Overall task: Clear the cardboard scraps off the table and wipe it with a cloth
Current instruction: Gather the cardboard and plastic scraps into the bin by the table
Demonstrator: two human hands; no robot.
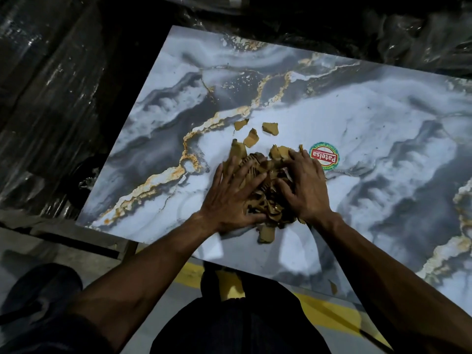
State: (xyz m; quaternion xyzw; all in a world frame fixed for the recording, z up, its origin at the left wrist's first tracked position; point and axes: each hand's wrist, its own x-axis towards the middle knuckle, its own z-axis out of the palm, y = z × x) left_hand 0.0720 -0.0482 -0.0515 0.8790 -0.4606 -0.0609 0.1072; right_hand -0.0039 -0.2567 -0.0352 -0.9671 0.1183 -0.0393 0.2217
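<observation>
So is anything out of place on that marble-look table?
Yes. Torn cardboard scraps lie heaped mid-table under the left hand and right hand. Three loose pieces sit just beyond the heap, and one stray scrap lies at the near edge.

Marbled table (357,111), cardboard scraps (258,175), sticker (324,155)
</observation>
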